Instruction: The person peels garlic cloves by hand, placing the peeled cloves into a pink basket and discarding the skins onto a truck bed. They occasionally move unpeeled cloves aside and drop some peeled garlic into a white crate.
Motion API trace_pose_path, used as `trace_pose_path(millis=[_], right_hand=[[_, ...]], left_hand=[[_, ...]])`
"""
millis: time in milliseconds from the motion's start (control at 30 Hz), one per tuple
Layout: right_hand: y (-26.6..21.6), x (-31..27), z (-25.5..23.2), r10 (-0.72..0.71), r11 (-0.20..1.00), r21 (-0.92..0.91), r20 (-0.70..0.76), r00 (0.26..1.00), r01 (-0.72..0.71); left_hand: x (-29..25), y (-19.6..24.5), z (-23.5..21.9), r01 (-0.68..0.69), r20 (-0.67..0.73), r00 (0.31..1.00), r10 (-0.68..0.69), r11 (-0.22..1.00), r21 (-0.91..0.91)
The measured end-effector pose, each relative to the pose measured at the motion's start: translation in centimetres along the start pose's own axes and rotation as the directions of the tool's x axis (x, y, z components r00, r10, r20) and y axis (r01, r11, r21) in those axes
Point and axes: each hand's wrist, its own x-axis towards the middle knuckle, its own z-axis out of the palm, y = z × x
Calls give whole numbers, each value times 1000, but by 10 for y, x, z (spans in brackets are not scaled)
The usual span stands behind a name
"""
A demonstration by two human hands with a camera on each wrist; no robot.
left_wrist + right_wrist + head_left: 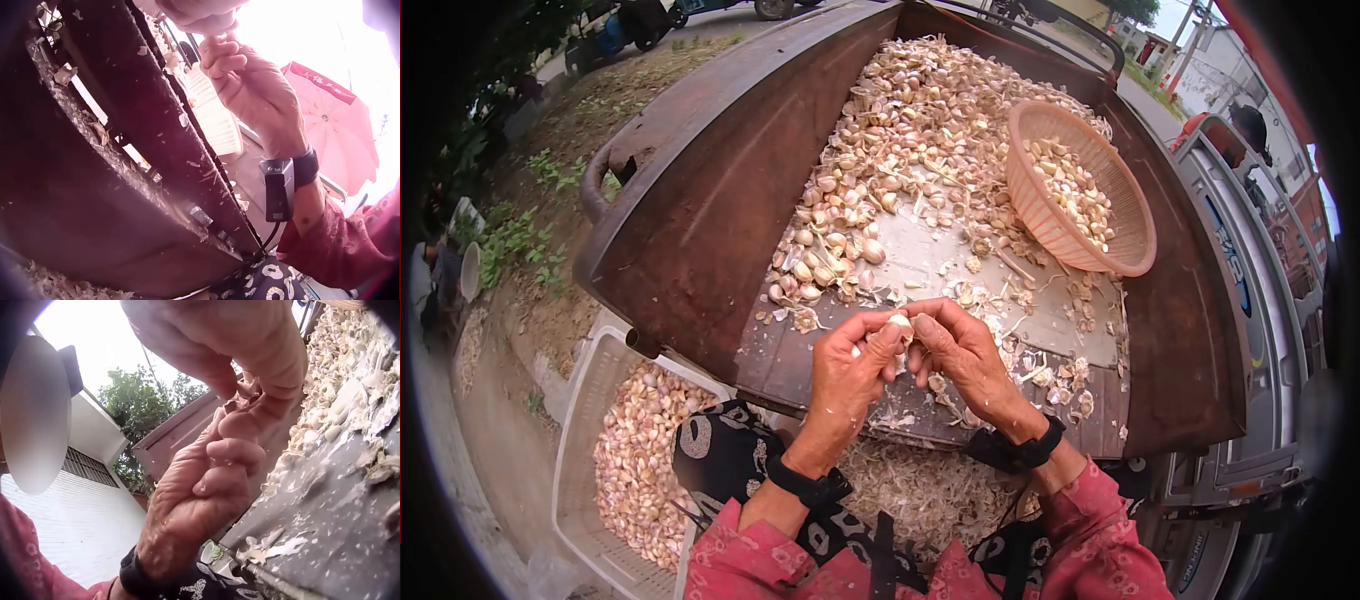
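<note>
garlic clove [900,322] sits right at my fingertips | left grip [847,362] pinched on it, right grip [962,358] pinching from the other side, neither's nearer | long axis mostly hidden, can't tell tbh | basket [1038,215] ahead-right

Rusted, matt metal is seen in the cart walls [700,190], plastic in the far right basket [1032,200] and near left crate [578,450], papery skin on the garlic [930,90], matt cloth in the sleeves [1100,530].
</note>
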Motion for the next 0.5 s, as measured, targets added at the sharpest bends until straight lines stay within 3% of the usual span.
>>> trace_pose_path(millis=[67,133,167,233,267,300,367,400,500], right_hand=[[-2,-1,2,-36,995,-94,38,999,39],[-5,-2,1,28,998,66,-97,995,-21],[-7,-4,0,28,998,65,-95,995,-22],[-11,-11,2,36,957,-285,-79,996,-57],[-14,-14,8,-119,851,-519,-43,992,80],[-12,-13,11,-120,851,-519,-47,992,78],[-6,-10,13,-347,615,-733,78,934,290],[-5,-9,14,-391,574,-752,96,915,324],[-5,-10,13,-368,524,-795,111,923,305]], left_hand=[[-2,6,1,26,6,1000,-25,997,-75],[-3,11,0,49,12,999,-47,988,-149],[-3,12,0,66,14,998,-65,981,-183],[-3,10,0,86,19,996,-84,972,-218],[-3,8,1,57,38,998,-51,985,-165],[-3,6,1,26,62,998,-20,993,-112],[-4,3,3,28,57,998,-22,994,-107],[-5,2,4,27,47,999,-22,994,-103],[-5,-3,2,36,37,999,-33,996,-78]])
